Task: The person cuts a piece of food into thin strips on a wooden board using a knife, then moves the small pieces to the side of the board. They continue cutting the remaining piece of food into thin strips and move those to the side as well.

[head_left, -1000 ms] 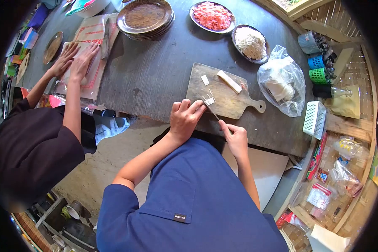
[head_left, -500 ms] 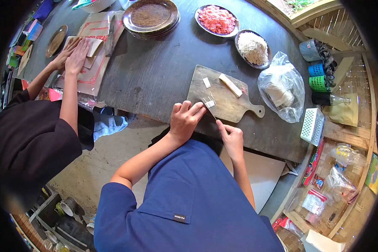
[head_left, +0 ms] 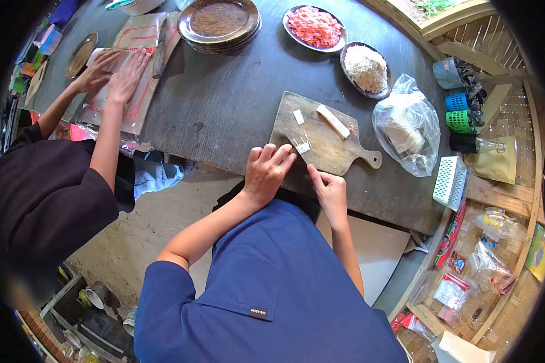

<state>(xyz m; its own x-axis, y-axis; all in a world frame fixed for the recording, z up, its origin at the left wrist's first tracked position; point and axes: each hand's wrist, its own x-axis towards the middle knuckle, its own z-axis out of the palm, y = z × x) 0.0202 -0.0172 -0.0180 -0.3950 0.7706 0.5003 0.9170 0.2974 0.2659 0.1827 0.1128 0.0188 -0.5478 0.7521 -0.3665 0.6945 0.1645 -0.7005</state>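
Observation:
A wooden cutting board lies at an angle near the table's front edge. My left hand has curled fingers, the tips pressing on thin white slices at the board's lower left corner. Thin cut strips stick out beside these fingertips. In my right hand is the handle of a knife, mostly hidden by the fingers; its blade, seen nearly edge-on, points toward the slices. A loose white piece and a longer white stick rest farther up the board.
Behind the board stand a bowl of pink pieces and a bowl of white shreds. A clear plastic bag with white contents sits to the right. Stacked brown plates stand farther left. Another person's hands press on a flat sheet at left.
My right hand has shifted slightly left and toward the board with the knife. My left hand stays about where it was. The other person's hands have spread apart over the sheet.

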